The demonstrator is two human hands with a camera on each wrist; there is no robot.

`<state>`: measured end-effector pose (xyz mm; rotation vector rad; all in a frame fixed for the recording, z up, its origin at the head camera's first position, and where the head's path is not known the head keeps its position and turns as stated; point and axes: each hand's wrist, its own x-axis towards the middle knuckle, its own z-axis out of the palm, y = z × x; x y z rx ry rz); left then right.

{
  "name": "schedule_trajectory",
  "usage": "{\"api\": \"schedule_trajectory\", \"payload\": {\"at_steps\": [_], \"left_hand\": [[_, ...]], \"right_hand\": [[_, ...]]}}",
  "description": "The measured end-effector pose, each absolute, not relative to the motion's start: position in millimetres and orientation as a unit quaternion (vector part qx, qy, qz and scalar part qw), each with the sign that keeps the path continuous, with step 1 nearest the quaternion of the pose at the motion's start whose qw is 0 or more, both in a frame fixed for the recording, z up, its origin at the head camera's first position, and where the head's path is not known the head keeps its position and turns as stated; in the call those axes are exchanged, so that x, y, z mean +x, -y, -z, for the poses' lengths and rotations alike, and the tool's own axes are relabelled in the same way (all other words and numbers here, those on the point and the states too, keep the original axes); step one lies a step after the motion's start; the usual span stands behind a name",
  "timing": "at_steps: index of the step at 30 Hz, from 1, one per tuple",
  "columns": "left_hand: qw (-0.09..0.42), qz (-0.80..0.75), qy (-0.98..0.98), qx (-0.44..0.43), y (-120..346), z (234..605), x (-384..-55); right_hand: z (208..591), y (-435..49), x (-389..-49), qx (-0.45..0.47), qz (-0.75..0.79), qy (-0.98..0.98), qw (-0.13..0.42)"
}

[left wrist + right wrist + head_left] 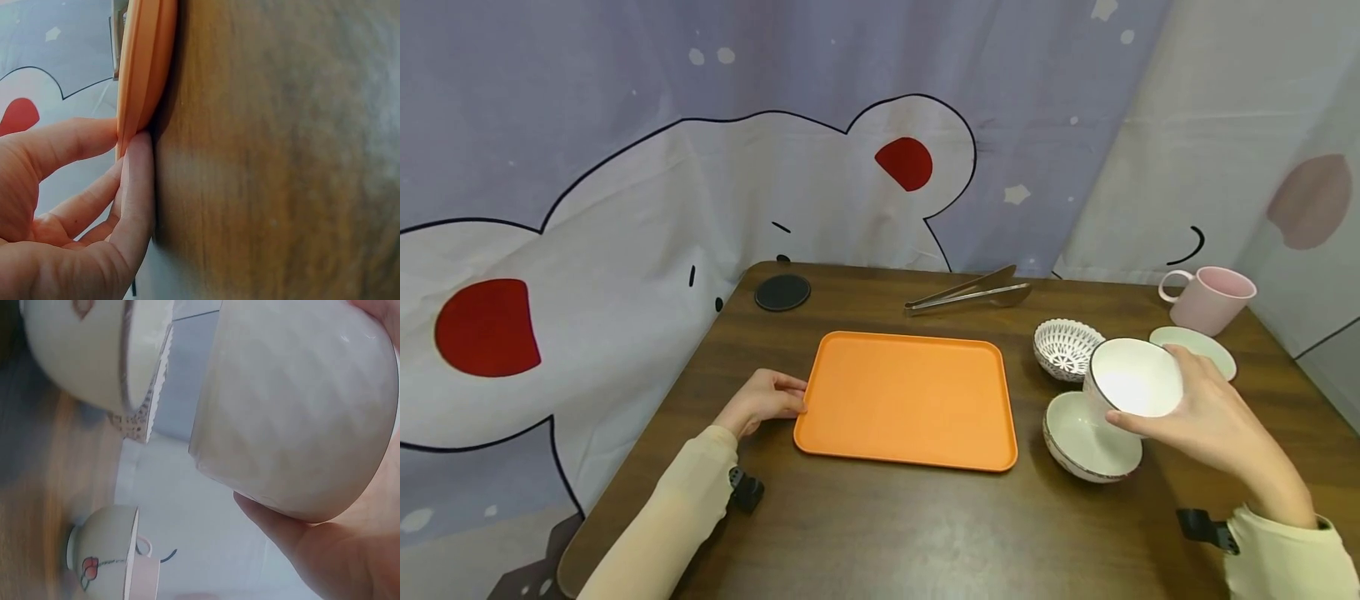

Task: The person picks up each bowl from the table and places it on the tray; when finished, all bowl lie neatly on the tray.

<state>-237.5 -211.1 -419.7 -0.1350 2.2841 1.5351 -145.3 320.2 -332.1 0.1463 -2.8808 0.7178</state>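
Note:
My left hand [767, 400] pinches the left edge of an orange tray [906, 400] lying on the table. In the left wrist view, the fingers and thumb meet at the rim of the tray [147, 56]. My right hand [1217, 417] grips a white bowl [1135, 379] with a thin dark rim, thumb on one side and fingers on the other. This bowl is tilted and held above a pale bowl [1086, 437] that stands right of the tray. Up close, the held bowl [300, 412] shows a dimpled outer wall.
Behind the held bowl stand a black-and-white patterned bowl [1063, 346] and a pale dish [1202, 346], partly hidden by my right hand. A pink mug [1210, 300] is at the back right. Metal tongs [966, 296] and a dark round coaster [782, 292] lie along the back edge.

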Motion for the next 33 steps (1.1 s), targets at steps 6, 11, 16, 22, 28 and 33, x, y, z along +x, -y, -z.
{"api": "schedule_trajectory", "payload": {"at_steps": [6,11,16,22,28,33], "left_hand": [[0.19,-0.548,-0.813,-0.046,212,420,-239],[0.191,-0.553,-0.81,-0.046,212,419,-239],[0.19,-0.557,-0.808,-0.041,211,418,-239],[0.192,-0.557,-0.806,-0.044,210,418,-240],[0.191,-0.558,-0.806,-0.048,211,420,-238],[0.193,-0.558,-0.805,-0.052,211,421,-237]], "right_hand": [[327,-310,-148,0.064,-0.247,0.963,0.091],[326,-302,-151,0.07,-0.246,0.963,0.084],[325,-294,-153,0.072,-0.244,0.964,0.078],[327,-282,-156,0.083,-0.238,0.965,0.074],[328,-267,-160,0.089,-0.24,0.965,0.06],[329,-254,-163,0.099,-0.251,0.962,0.049]]}}
